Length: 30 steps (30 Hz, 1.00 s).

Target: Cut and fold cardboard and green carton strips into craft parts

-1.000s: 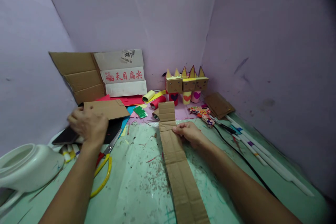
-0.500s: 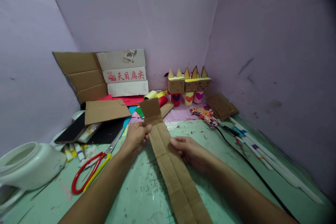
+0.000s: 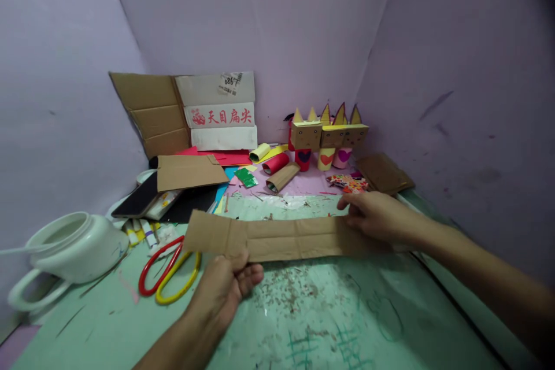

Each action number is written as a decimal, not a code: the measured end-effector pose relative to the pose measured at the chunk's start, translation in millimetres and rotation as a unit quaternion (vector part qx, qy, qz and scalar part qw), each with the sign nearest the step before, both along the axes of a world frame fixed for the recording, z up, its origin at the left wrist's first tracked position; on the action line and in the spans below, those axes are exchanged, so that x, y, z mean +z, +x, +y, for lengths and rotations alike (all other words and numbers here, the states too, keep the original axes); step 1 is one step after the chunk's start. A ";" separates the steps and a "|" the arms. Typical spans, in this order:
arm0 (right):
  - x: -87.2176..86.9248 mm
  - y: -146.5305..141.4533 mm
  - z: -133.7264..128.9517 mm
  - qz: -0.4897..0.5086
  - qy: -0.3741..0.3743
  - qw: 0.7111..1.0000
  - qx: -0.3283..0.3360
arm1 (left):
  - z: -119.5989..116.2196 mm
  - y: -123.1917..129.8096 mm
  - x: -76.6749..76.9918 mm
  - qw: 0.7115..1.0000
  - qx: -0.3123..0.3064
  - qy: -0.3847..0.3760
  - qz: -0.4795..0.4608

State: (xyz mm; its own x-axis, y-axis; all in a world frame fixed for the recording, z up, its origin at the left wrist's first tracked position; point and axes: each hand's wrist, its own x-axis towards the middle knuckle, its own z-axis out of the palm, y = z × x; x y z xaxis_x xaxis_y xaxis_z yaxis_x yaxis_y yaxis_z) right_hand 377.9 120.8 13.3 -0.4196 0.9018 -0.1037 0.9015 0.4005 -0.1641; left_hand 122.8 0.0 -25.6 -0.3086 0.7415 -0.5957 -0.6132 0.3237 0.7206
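A creased brown cardboard strip lies crosswise above the table, its left end bent up a little. My left hand pinches its lower edge left of the middle, thumb on top. At the right part of the strip, my right hand is curled over the upper edge, with the index finger lifted; the thumb is hidden. Just left of the strip lie scissors with red and yellow handles, their blades covered by it.
A white pot stands at left. Behind are a flattened carton, a cardboard piece, a red roll, a brown roll and cat-like cardboard figures. A patterned object sits behind my right hand. Scraps litter the green table.
The strip has turned from pointing away from me to lying crosswise. My left hand came nearer to me, my right hand moved right along the strip, and the camera view shifted left.
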 end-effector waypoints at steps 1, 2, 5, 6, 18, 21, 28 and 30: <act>-5.8 -6.1 -2.5 0.001 0.000 1.000 0.006 | -6.3 5.7 -1.5 1.000 -0.007 -0.020 -0.002; -12.6 -13.6 -7.4 0.000 0.003 1.000 0.015 | -10.6 9.7 -2.0 0.999 -0.015 -0.042 -0.004; -32.5 -40.6 -30.8 0.025 0.016 0.998 0.057 | -15.7 12.1 0.8 0.992 -0.062 -0.104 -0.035; -37.4 -49.6 -39.6 0.049 0.021 0.995 0.081 | -16.2 10.6 2.5 0.987 -0.090 -0.126 -0.054; -61.2 -95.9 -71.1 0.161 -0.010 0.958 0.238 | -61.9 -34.5 -8.2 0.791 -0.380 0.125 0.463; -62.3 -100.9 -67.5 0.169 -0.014 0.955 0.245 | -45.1 -43.7 -9.5 0.655 -0.333 0.230 0.638; -67.3 -86.7 -73.5 0.211 -0.019 0.951 0.227 | -9.6 -52.2 -1.1 0.582 -0.468 0.156 0.647; -70.6 -82.8 -73.9 0.209 -0.018 0.950 0.230 | -9.2 -55.2 0.1 0.588 -0.463 0.159 0.644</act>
State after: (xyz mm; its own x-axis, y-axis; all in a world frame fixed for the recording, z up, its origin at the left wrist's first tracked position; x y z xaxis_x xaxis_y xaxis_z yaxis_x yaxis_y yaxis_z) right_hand 295.1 47.0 -57.3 -0.7793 0.6128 0.1311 0.4858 0.7229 -0.4914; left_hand 67.6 -9.2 -25.5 0.2726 0.9574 -0.0955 0.8397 -0.1882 0.5094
